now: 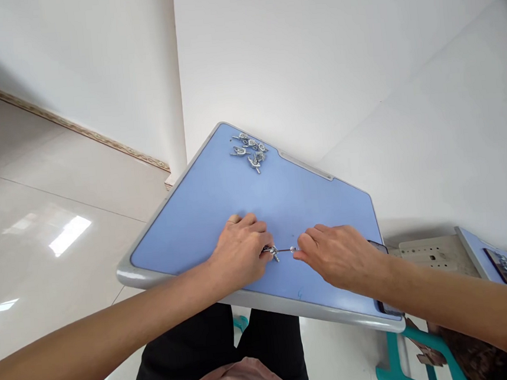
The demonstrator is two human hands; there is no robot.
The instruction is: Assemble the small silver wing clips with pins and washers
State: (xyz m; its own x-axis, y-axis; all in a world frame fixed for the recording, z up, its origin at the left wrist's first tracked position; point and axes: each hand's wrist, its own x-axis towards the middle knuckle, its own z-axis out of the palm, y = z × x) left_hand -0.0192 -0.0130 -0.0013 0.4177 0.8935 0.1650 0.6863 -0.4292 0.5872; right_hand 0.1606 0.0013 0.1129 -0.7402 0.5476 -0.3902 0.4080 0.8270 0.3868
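My left hand point(244, 247) rests on the blue desktop point(185, 225), fingers closed around a small silvery metal fitting point(275, 253) with a screw-like piece sticking out. My fingers hide part of the fitting. In my right hand point(336, 251) is a screwdriver point(284, 250), its thin shaft lying level and pointing left. The shaft's tip meets the fitting. Most of the handle is inside my closed fingers; only its pale front end shows.
Several similar metal fittings point(252, 151) lie loosely grouped at the desk's far corner. A dark phone-like object point(383, 307) lies at the right edge, partly under my forearm. White walls border the desk. At right are a teal stool point(395, 358) and another desk point(476, 247) with a person's hand.
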